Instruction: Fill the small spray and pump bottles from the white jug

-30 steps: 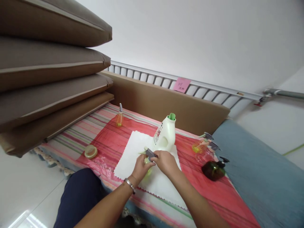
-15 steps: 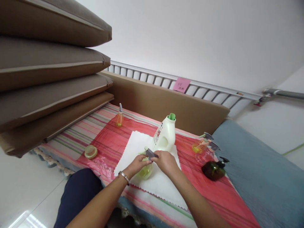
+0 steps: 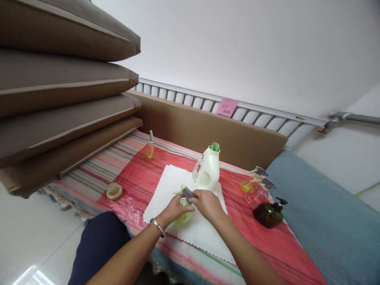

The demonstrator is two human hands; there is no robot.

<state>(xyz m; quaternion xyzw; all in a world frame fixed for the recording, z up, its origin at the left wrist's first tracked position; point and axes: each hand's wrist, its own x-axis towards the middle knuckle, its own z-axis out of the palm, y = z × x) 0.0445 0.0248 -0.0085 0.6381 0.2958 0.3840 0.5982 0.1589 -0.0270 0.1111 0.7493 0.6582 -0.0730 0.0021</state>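
I see both hands meeting just below the middle of the frame, over a white cloth (image 3: 166,190) spread on the red striped cover of a bed (image 3: 139,174). My left hand (image 3: 173,208) is wrapped around the body of a small yellow-green spray bottle (image 3: 181,217); that grip is closed on it, fingers curled over the top of the bottle, and a metal bracelet (image 3: 157,227) sits on the wrist. My right hand (image 3: 208,204) pinches the bottle's grey trigger head (image 3: 188,193) between thumb and fingertips, a narrow grip closed right on the nozzle part. The bottle rests on the cloth, tilted, mostly hidden under my left hand, so I cannot tell whether the head is fully seated on it.

Just above my hands in the frame stands a white detergent jug (image 3: 206,170) with a green cap, upright on the far edge of the cloth. Toward the upper left of the cover stands a small orange bottle (image 3: 149,149), and at the left edge lies a round yellow lid (image 3: 114,190). To the right of centre lie a clear yellowish spray bottle (image 3: 252,184) and a dark brown spray bottle (image 3: 268,213), near each other. A stack of brown cushions (image 3: 59,91) fills the upper left of the frame.
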